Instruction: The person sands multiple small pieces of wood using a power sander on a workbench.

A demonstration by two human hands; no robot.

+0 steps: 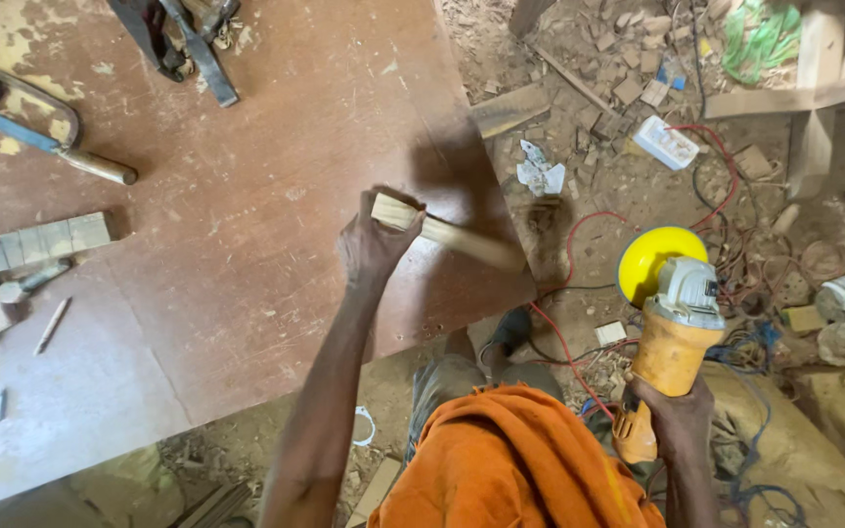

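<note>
My left hand [372, 242] is closed around one end of a short pale wooden stick [452, 235], held over the near right corner of a reddish-brown board worktop [246, 215]. The stick points to the right, past the board's edge. My right hand [675, 416] grips the orange body of an angle grinder [675, 328] off the board to the right, above the floor. The grinder has a grey-white head and a yellow disc [649, 256] at its far end. A red cable [564, 347] runs across the floor below it.
On the worktop lie a hacksaw with a wooden handle [46, 132], a dark metal tool [188, 44], a marked wooden strip [31, 244] and a pencil [52, 325]. Wood offcuts, tangled wires, a white socket block [665, 143] and planks [794, 98] litter the dirt floor at right.
</note>
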